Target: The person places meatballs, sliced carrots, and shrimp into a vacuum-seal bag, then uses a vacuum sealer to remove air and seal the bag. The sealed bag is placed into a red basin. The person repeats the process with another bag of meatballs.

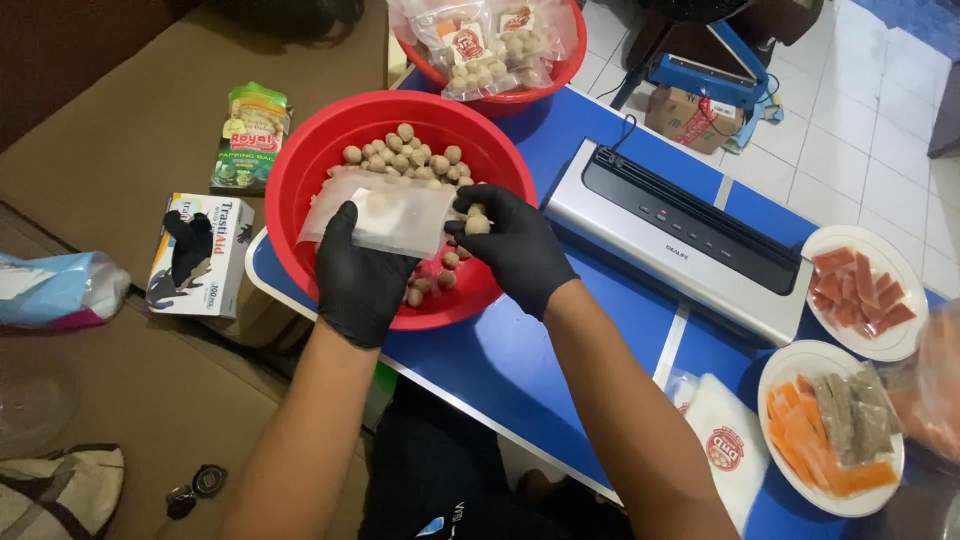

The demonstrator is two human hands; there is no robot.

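Our left hand [358, 275] grips a clear pouch [385, 212] over the red bowl [300, 180] on the desk; right hand [515, 250] pinches a meatball [478, 225] at pouch mouth. Keep mouth wide & level.

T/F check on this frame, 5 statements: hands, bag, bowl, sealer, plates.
1. Both hands wear black gloves. True: left hand, right hand.
2. The left hand holds a clear plastic bag over the red bowl. True.
3. The right hand is empty. False: its fingertips pinch a meatball.
4. The vacuum sealer sits on the floor. False: it lies on the blue table.
5. The two white plates are bare. False: the far plate carries reddish slices, the near plate orange and brown pieces.
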